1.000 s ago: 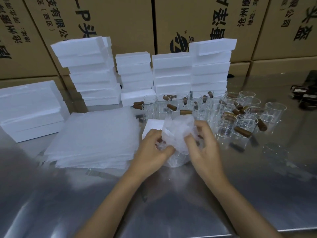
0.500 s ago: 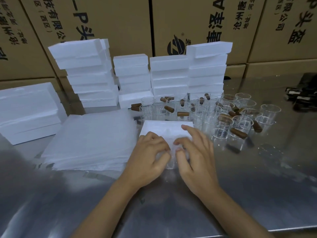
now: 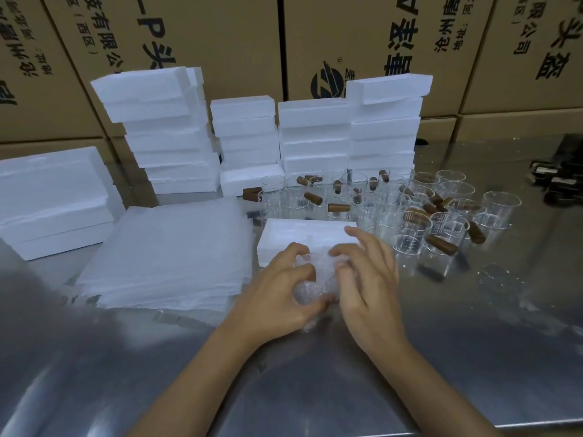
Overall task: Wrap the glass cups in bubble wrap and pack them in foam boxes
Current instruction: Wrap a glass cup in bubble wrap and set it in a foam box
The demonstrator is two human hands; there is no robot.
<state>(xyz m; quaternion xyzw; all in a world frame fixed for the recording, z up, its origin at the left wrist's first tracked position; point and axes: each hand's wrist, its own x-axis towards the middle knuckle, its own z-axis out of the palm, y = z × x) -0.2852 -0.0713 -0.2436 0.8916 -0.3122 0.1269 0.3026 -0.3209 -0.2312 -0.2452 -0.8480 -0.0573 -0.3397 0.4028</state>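
Cardboard cartons [image 3: 220, 42], brown, stacked as a wall behind the table; black printed Chinese characters, the fragments "P" and "A", and a round black striped logo [image 3: 327, 84]. The rest of the print is cut off at the edges.

Foam boxes [image 3: 315, 134], white, closed, in four stacks at the back of the table; top box of the rightmost stack sits askew. A larger foam stack [image 3: 53, 200] stands at far left. One single foam box [image 3: 303, 234] lies flat just beyond the hands.

Bubble wrap sheets [image 3: 170, 253], a flat translucent pile, left of centre, just beside the single foam box.

Glass cups [image 3: 448, 228], clear, with printed graduation marks, upright in a cluster between the foam stacks and the right side of the table. Brown cylindrical pieces [image 3: 441, 245] lie across rims and among the cups; their material cannot be told.

Wrapped cup [image 3: 315, 279], a bundle of bubble wrap at table centre, touching the near edge of the single foam box; the glass inside is barely discernible.

Left hand [image 3: 277, 298], fingers curled round the left side of the bundle, thumb pressing its front.

Right hand [image 3: 369, 279], fingers bent over the bundle's top and right side, pinching the wrap; index finger extended above it.

Black objects [image 3: 558, 171], far right edge, unidentifiable.

Steel table [image 3: 347, 389], reflective.
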